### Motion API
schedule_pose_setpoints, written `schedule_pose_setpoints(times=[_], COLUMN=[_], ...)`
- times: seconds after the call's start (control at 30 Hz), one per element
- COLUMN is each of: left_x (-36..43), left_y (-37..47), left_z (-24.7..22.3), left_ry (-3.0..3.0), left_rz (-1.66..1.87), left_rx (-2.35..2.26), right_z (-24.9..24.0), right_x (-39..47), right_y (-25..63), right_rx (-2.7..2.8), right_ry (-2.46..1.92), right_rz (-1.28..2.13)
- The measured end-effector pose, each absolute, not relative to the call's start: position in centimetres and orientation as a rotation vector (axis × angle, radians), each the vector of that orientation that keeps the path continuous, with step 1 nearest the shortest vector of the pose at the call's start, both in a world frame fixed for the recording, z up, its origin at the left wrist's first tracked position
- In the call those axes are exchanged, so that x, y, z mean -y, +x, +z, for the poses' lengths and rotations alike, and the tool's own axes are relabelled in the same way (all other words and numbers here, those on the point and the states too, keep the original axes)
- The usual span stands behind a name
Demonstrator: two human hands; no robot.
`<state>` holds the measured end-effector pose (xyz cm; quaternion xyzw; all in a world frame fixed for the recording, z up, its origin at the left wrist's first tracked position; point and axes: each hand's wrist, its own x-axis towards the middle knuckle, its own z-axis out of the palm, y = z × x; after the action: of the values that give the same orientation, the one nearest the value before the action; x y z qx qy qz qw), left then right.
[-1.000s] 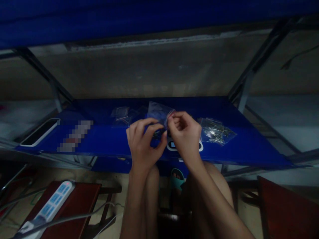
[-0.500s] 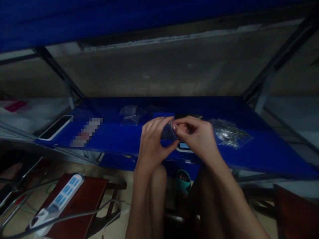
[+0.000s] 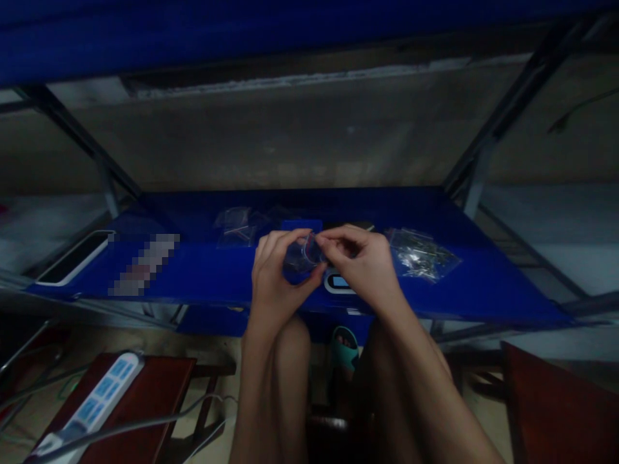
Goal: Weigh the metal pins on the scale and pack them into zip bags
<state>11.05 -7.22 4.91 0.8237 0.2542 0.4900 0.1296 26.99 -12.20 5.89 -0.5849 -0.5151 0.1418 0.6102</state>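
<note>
A small clear zip bag [image 3: 296, 259] with a reddish seal line is held up over the blue table, its mouth bowed round. My left hand [image 3: 278, 277] curves about it, the fingertips at its upper rim and the thumb below. At the mouth's right edge, my right hand [image 3: 362, 254] is closed in a pinch; whether anything besides the bag's rim is in it I cannot make out. Just beneath the hands lies a white-edged device with a small lit display [image 3: 340, 281]. A clear bag of thin metal pieces [image 3: 420, 256] is to the right of my right hand.
Flat clear bags [image 3: 236, 227] and a blue box-like object [image 3: 302, 225] lie behind my hands. A phone-like device [image 3: 77, 258] and a blurred-out strip [image 3: 145, 265] are at left. Slanted metal posts [image 3: 474, 174] flank the table; a power strip [image 3: 99, 399] sits on a stool.
The view has turned slightly right, so everything sits further left. The bag's mouth looks a little wider now, with both hands still at it.
</note>
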Motion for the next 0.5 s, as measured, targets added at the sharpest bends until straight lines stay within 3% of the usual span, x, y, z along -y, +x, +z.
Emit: schedule_pose_setpoints(times=[0.27,0.5], left_x=[6.6,6.6], left_y=[11.0,11.1], left_z=[4.1,3.9], left_ry=[2.359,2.338], left_rz=[1.442,1.368], left_rx=[-0.851,-0.939], right_z=[3.9,2.0], right_x=[13.5,12.3], right_y=[31.3,30.9], right_rx=[1.080,1.350], right_ry=[-1.790,-1.966], right_rz=[-0.352,-0.184])
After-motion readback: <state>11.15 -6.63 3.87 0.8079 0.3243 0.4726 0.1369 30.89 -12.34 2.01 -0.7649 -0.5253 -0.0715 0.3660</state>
